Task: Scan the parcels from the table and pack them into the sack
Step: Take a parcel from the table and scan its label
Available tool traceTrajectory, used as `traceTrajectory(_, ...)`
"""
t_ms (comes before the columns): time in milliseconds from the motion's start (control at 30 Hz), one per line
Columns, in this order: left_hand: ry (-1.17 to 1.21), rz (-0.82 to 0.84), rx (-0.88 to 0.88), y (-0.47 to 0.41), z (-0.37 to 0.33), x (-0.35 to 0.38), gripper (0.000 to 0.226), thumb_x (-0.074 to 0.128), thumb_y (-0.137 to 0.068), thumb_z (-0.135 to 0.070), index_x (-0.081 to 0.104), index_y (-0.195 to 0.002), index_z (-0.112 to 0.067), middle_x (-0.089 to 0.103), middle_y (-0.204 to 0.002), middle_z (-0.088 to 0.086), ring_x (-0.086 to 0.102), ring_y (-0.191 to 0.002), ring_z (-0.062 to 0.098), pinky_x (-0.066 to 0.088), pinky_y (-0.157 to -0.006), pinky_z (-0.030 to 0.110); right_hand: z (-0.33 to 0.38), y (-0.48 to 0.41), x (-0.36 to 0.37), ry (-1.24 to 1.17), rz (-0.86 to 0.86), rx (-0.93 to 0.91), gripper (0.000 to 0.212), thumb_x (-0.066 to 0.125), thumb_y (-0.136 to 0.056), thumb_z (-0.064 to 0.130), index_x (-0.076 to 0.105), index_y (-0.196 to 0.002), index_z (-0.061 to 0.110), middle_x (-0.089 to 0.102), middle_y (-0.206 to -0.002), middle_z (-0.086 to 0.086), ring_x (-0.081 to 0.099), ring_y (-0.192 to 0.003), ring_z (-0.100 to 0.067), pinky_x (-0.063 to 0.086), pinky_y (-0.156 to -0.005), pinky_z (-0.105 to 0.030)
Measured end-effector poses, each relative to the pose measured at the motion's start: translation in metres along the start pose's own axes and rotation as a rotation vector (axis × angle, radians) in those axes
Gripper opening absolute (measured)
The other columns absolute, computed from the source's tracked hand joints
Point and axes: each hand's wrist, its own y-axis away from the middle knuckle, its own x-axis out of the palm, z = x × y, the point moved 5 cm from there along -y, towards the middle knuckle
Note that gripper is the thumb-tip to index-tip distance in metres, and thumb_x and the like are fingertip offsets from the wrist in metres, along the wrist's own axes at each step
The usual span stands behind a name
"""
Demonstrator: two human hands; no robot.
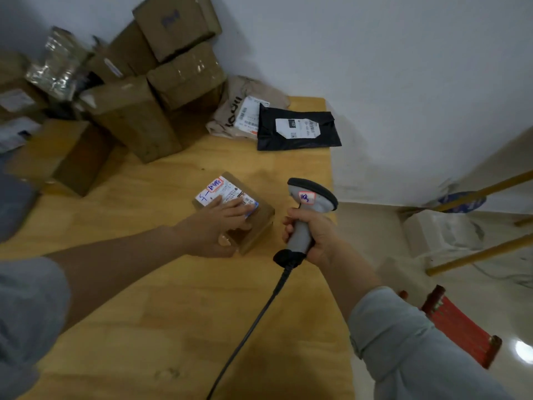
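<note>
Left grip [215, 226] lies on top of a small box [259, 219]. Its fingers are flat on the white label [220, 192] and its thumb is against the near side. It presses the box down and does not wrap round it. I think this stops the box from sliding and keeps the label facing up. But the fingers cover part of the label, so they may need to move off it first.

Right grip [313, 236] is closed tight round the handle of the scanner [313, 197]. The scanner stands up just beside the box. Its head is beside the box, not over the label. Its black cord [259, 310] runs back across the counter [173, 298] toward the person.

The box sits on the counter near the right edge, where both grips can reach it. I think the scan is not done yet. The head of the scanner has to tip toward the label next.

More parcels wait at the back. A black bag [297, 140] lies partly on a tan bag [230, 111]. A pile of brown boxes [138, 119] fills the far left corner.

A white lumpy thing [441, 232] lies on the floor to the right. It may be the sack, but I cannot tell. If it is, it lies near so parcels can go in fast.
</note>
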Motion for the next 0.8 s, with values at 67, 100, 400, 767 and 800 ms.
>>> traceTrajectory(67,0.102,-0.033,0.017,0.034,-0.001,0.002,0.053,0.052,-0.079,-0.049,0.061,-0.123,-0.02,0.026,-0.156,-0.003,0.009,-0.146,0.013,0.003,-0.117,0.045,-0.01,0.0,0.013,0.078,-0.019,-0.004,0.009,0.062,-0.084,-0.004,0.057,-0.077,0.0,0.062,-0.069,-0.016,0.054,-0.047,-0.018,0.049,-0.05,-0.029)
traceTrajectory(100,0.147,-0.093,0.002,0.048,-0.001,0.002,0.05,0.05,-0.079,-0.047,0.065,-0.116,-0.017,0.035,-0.152,0.001,0.018,-0.144,0.015,0.01,-0.117,0.047,-0.015,-0.001,0.018,0.125,-0.044,-0.014,0.006,0.063,-0.083,-0.004,0.059,-0.08,-0.001,0.062,-0.073,-0.017,0.056,-0.052,-0.02,0.049,-0.053,-0.031)
traceTrajectory(400,1.459,-0.669,-1.276,0.1,0.014,0.052,0.041,0.052,-0.097,-0.03,0.047,-0.131,-0.007,0.049,-0.133,0.01,0.047,-0.119,0.026,0.042,-0.098,0.037,-0.059,0.005,0.076,0.308,0.027,-0.014,0.016,0.072,-0.076,-0.002,0.064,-0.086,0.007,0.068,-0.083,-0.011,0.063,-0.074,-0.025,0.053,-0.069,-0.037)
traceTrajectory(767,1.758,-0.864,-1.01,0.199,0.017,0.022,0.022,0.07,-0.084,-0.021,0.049,-0.092,-0.018,0.056,-0.107,0.011,0.049,-0.094,0.026,0.044,-0.08,0.037,-0.093,0.054,0.144,0.394,0.176,-0.094,0.025,0.073,-0.076,0.002,0.065,-0.098,0.01,0.063,-0.089,-0.009,0.057,-0.079,-0.02,0.05,-0.067,-0.032)
traceTrajectory(800,1.774,-0.879,-0.978,0.209,0.016,0.017,0.022,0.07,-0.084,-0.019,0.048,-0.09,-0.019,0.059,-0.108,0.011,0.052,-0.097,0.026,0.046,-0.082,0.037,-0.097,0.059,0.153,0.397,0.202,-0.104,0.025,0.073,-0.076,0.002,0.065,-0.098,0.01,0.064,-0.09,-0.009,0.058,-0.081,-0.021,0.05,-0.068,-0.032)
